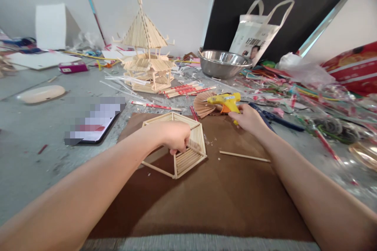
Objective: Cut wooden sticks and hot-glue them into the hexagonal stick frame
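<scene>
A hexagonal frame of pale wooden sticks lies on a brown mat; its right-hand sections are filled with parallel sticks, while a front-left section is bare. Over its middle, my left hand is closed with the fingertips pointing down at the sticks; whatever they pinch is hidden. My right hand grips the handle of a yellow hot glue gun, its nozzle pointing left beyond the frame. One loose wooden stick lies on the mat near my right forearm.
Behind the mat stands a stick pagoda model, with red-wrapped stick packs beside it. A phone and a white oval case are on the left. A metal bowl, blue-handled pliers and scraps lie to the right.
</scene>
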Tool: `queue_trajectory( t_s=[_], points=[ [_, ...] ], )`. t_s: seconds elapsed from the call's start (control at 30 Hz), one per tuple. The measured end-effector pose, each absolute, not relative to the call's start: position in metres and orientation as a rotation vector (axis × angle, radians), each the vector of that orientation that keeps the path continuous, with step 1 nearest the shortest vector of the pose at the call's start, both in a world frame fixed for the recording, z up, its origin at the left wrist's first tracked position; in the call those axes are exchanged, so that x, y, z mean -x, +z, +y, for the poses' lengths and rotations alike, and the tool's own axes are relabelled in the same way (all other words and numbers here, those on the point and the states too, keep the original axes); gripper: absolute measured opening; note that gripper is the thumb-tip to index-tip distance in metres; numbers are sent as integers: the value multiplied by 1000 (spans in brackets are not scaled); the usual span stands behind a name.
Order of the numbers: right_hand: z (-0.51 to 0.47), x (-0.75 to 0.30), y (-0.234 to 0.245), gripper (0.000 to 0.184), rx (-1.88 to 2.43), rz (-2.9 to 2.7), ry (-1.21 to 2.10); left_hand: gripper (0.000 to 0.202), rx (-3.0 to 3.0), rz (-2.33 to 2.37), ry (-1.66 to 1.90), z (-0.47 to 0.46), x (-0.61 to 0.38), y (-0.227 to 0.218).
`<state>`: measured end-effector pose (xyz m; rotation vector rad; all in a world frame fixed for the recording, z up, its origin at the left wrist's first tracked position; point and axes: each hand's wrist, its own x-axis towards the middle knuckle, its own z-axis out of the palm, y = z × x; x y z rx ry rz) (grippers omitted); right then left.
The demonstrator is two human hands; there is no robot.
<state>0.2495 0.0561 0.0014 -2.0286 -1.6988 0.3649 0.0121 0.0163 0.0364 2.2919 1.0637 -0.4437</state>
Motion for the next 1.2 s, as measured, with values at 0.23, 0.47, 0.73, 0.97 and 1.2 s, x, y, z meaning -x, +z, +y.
queue_trajectory(
  t_s=[0.23, 0.47, 0.73, 0.97, 1.2],
  points=[
    [46, -239, 13, 16, 1314, -1228, 1011, 11, -2215, 988, -410, 22, -7, 35],
    [39, -241, 20, 17, 1051, -1329, 1331, 10, -2131, 935, -379, 28, -5, 33],
    [25, -236, 37, 18, 1164, -1518, 1290, 10, -1893, 916, -158, 39, 10, 27],
    [13, -219, 23, 13, 1146, -1598, 943, 16, -1322, 1128, 613, 55, 13, 16],
    [5, -203, 0, 9, 1133, -1936, 594, 16, -972, 1045, 897, 54, 8, 19]
  ],
)
